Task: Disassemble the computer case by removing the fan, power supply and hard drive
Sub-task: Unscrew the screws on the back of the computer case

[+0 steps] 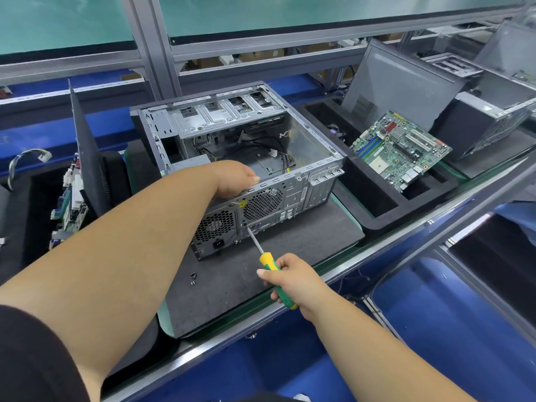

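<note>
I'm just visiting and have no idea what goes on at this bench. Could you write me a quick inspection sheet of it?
Surface: grey mat on a long workbench, bearing the case.
Job's things: open computer case lying on its side; round fan grille and power supply on its rear panel.
Clutter: two small dark screws loose on the mat.
Hands: left hand grips the case's top edge; right hand holds a yellow-green screwdriver, tip at the rear panel.
Cables: black wires inside the case; a loose bundle far left.
Surroundings: motherboard propped in a black foam tray; further cases to the right.
</note>
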Demonstrator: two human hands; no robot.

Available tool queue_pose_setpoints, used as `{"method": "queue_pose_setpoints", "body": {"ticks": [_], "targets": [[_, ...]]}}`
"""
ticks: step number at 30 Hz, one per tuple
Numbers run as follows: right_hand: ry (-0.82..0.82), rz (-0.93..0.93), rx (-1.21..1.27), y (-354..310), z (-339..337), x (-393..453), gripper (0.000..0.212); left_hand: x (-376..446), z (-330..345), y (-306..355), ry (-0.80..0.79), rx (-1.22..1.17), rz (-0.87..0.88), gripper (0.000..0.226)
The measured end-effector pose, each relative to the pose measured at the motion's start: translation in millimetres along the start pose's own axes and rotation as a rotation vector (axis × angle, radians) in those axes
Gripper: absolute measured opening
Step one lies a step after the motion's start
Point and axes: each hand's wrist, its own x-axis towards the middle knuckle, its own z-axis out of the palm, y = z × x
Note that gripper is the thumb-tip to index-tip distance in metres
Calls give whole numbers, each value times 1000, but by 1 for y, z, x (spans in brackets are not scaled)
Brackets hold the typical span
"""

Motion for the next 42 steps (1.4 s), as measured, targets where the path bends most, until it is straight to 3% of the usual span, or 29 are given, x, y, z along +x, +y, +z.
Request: {"method": "queue_pose_setpoints", "body": {"ticks": [6,12,17,22,26,31,37,42], "targets": [[-98,126,121,-3,0,-1,37,0,1,0,1,-18,-2,43],[-95,-51,89,5,-4,1,17,-1,1,0,-2,-27,-3,44],[-69,-64,28,8,-1,5,31,-2,0,0,0,-20,-3,44],[37,-6,-154,0,-1,5,31,-2,1,0,-2,-28,4,44],[-70,153,-37,-14,-4,5,41,-4,0,0,2,-25,-2,44],[-28,-49,35,-2,-21,13,18,-3,-1,2,-14,-18,0,45],[62,-57,-151,1,-7,13,32,-5,-3,3,-14,-11,-4,46],[26,147,4,-18,6,3,39,-4,-2,2,-14,-8,9,45]]}}
